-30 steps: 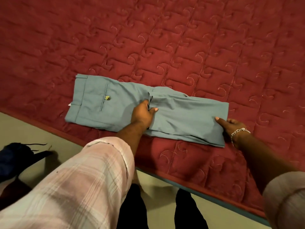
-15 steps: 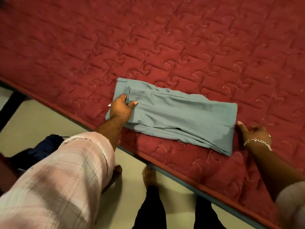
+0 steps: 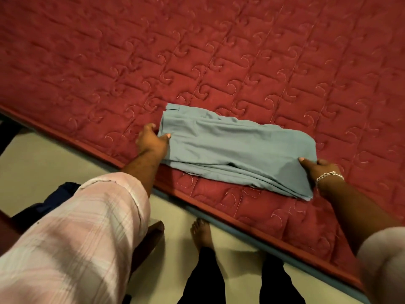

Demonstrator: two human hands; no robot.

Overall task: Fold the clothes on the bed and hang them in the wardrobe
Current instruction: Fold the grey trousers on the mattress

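A pair of grey-blue trousers lies folded in a long flat bundle near the front edge of the red quilted bed. My left hand grips the bundle's left end, thumb on top and fingers tucked under the cloth. At the right end my right hand, with a silver bracelet at the wrist, pinches the cloth edge, thumb on top. The waistband corner shows at the bundle's far left. No wardrobe or hanger is in view.
The bed's front edge runs diagonally from upper left to lower right. My legs and a bare foot stand on the pale floor beside it. A dark blue cloth lies on the floor at left, near a dark wooden piece.
The trousers went from a long shape with the pocket showing to a shorter folded bundle. My left hand moved from the middle to the left end. My right hand stays at the right end.
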